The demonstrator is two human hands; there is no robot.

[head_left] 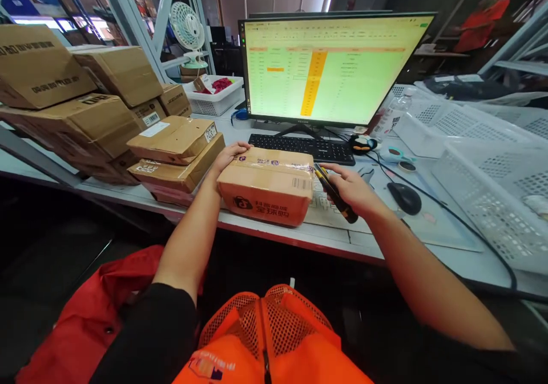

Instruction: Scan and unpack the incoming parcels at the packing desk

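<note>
A taped cardboard box [265, 184] with dark printing on its front sits at the desk's front edge. My left hand [229, 157] rests against its left end and upper back corner, fingers stretched along the cardboard. At the other end, my right hand [349, 187] is closed around a black and yellow utility knife [336, 194]. The knife's tip is by the box's upper right edge, near the clear tape; whether it touches cannot be made out. A black keyboard [299, 147] lies right behind the box.
Stacked cardboard boxes [115, 81] fill the left side. A monitor [334, 67] with a spreadsheet stands behind the keyboard. A black mouse [404, 198], its cable and white plastic baskets [492, 184] are at the right. A small fan [187, 25] stands at the back.
</note>
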